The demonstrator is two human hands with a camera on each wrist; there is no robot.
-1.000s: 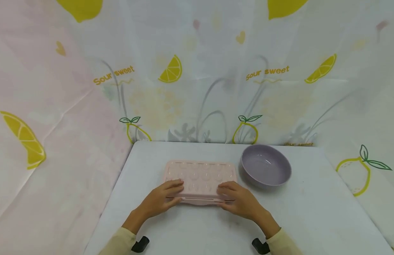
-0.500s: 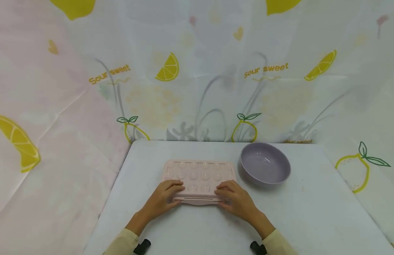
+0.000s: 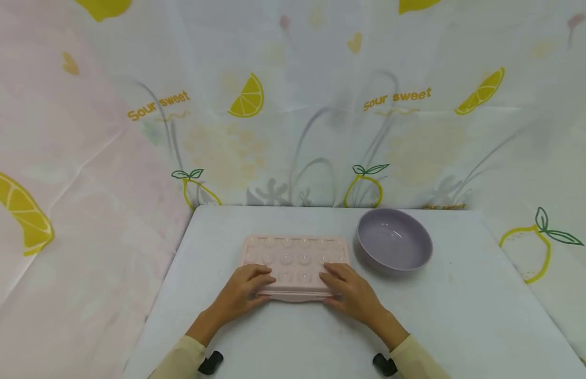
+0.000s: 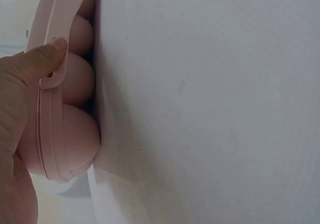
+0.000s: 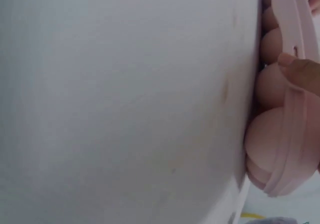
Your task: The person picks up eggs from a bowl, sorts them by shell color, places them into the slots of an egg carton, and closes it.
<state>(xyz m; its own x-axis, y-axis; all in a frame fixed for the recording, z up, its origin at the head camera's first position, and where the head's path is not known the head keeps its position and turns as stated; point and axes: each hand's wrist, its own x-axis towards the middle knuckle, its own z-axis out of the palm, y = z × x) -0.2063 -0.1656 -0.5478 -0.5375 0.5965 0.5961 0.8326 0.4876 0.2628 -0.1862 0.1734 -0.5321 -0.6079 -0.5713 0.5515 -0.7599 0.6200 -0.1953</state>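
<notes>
A pink plastic egg box [image 3: 295, 258] with rows of domes on its lid lies closed on the white table. My left hand [image 3: 242, 292] holds its front left corner, fingers on the lid and thumb at the front edge. On the right corner my right hand [image 3: 356, 295] has the same hold. In the left wrist view, the left thumb [image 4: 47, 56] presses one end of the front latch strip [image 4: 72, 14]. The right wrist view has the right thumb [image 5: 300, 73] on the strip's other end. Rounded egg cups [image 4: 80, 134] bulge beneath the rim. The box's inside is hidden.
A purple bowl [image 3: 394, 242] stands behind and right of the box, with nothing seen in it. The white table [image 3: 463, 305] meets a lemon-printed cloth [image 3: 293, 131] at the back. Black wrist devices [image 3: 211, 363] sit by both sleeves.
The view has shifted slightly. Both hands keep nearly the same place on the egg box, with the right fingers a little farther up the lid. The box and bowl stay put.
</notes>
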